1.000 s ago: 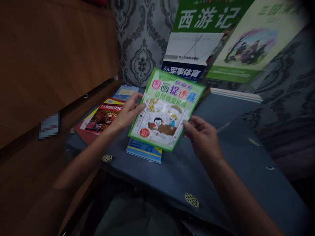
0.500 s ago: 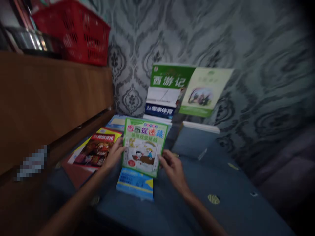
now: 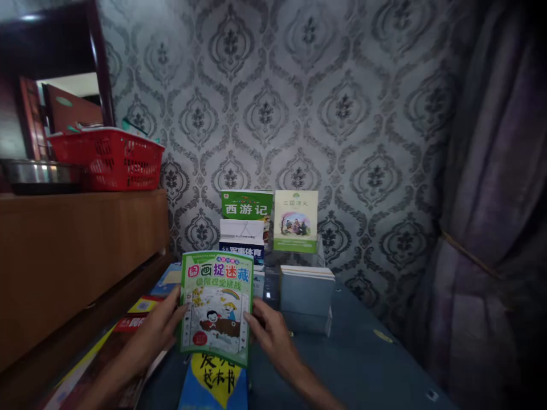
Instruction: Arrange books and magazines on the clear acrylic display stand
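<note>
A green-bordered children's picture book [image 3: 216,310] is held up between both hands, its cover facing me. My left hand [image 3: 164,322] grips its left edge, and my right hand [image 3: 269,330] pinches the right edge with thumb on the front. Directly below it lies a blue book with a yellow shape [image 3: 213,378], partly covered by the held one. Behind stand upright books: a green one [image 3: 245,208], a white and navy one [image 3: 241,247] and a cream one [image 3: 296,222] with a painted scene.
A stack of grey-blue books [image 3: 305,293] sits right of the middle on the dark table [image 3: 354,364]. Magazines [image 3: 128,324] lie at the left, beside a wooden cabinet [image 3: 81,250] bearing a red basket [image 3: 123,162] and a metal basin [image 3: 40,173]. A curtain [image 3: 482,228] hangs at the right.
My view has tilted up and levelled, so more wall and the curtain show. The picture book stays in both hands and appears lower and further left.
</note>
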Tool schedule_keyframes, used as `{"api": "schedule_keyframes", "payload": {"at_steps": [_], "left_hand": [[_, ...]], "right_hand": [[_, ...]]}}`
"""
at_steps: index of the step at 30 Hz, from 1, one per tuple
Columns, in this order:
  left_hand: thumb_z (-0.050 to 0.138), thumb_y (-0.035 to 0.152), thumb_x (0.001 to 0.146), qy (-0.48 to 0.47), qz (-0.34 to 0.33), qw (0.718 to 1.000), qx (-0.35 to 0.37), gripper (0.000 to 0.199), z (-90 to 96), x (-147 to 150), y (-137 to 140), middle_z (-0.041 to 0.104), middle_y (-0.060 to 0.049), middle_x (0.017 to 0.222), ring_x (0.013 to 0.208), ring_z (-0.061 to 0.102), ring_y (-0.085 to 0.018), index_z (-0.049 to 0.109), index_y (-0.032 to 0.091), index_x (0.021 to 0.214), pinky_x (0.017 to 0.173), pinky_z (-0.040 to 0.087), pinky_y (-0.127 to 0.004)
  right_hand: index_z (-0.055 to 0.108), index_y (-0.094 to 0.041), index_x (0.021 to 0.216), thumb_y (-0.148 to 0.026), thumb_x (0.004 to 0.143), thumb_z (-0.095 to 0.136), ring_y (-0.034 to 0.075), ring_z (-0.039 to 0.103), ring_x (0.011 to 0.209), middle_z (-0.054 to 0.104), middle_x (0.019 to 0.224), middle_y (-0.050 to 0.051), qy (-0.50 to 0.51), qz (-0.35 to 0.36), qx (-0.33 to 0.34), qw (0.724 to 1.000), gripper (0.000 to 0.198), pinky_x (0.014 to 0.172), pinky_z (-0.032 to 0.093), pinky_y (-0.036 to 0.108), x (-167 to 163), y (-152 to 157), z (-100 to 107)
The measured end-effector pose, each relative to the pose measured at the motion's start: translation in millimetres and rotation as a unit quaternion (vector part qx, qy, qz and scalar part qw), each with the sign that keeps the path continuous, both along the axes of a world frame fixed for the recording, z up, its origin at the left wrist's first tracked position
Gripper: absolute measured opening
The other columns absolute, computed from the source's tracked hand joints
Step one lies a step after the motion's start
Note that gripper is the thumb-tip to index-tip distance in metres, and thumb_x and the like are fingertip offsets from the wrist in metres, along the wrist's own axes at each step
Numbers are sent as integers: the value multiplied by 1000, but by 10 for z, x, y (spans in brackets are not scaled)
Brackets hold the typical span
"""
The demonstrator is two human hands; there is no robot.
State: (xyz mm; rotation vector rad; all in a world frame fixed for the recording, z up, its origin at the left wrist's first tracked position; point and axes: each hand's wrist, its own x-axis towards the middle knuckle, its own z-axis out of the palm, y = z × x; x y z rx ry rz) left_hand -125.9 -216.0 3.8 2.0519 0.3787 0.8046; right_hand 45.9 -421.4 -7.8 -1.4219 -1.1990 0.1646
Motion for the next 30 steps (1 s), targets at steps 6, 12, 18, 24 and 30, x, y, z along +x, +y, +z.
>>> {"api": "schedule_keyframes", "payload": {"at_steps": [6, 12, 18, 24, 30], "left_hand": [[58, 53, 82, 14, -33, 997, 62, 33, 463, 223, -105, 71, -7, 97, 91, 63, -27, 61, 23, 95, 84, 52, -37], [65, 58, 77, 48, -70, 995, -47, 44, 225, 283, -266, 72, -7, 110, 108, 62, -30, 69, 23, 102, 93, 51, -40], [68, 67, 71, 58, -116, 976, -177, 60, 26, 303, -293, 74, -8, 108, 114, 62, -34, 70, 25, 114, 96, 51, -50], [66, 71, 71, 58, -111, 978, -164, 59, -63, 219, -338, 70, -5, 123, 120, 59, -33, 72, 27, 110, 106, 45, -47], [71, 66, 68, 151, -113, 973, -135, 52, -150, 122, -361, 73, -5, 116, 120, 58, -34, 74, 28, 103, 105, 46, -46]], "right_hand": [[56, -22, 77, -54, 88, 58, 15, 55, 58, 58, 67, -2, 29, 6, 21, 999, 34, 48, 43, 23, 100, -106, 342], [58, -22, 78, -60, 84, 60, 17, 58, 60, 62, 67, -1, 129, 32, 35, 991, 39, 56, 51, 28, 133, -254, 52], [65, -22, 92, -64, 82, 61, 23, 66, 77, 70, 85, 5, 172, 38, 51, 983, 44, 71, 55, 35, 104, -325, -42], [66, -22, 91, -52, 94, 51, 18, 61, 70, 66, 76, 1, 20, -5, 19, 1000, 34, 65, 50, 26, 27, -473, -214], [70, -24, 94, -56, 90, 54, 21, 62, 75, 69, 80, 3, -32, -87, 12, 996, 36, 69, 52, 29, 96, -574, -508]]}}
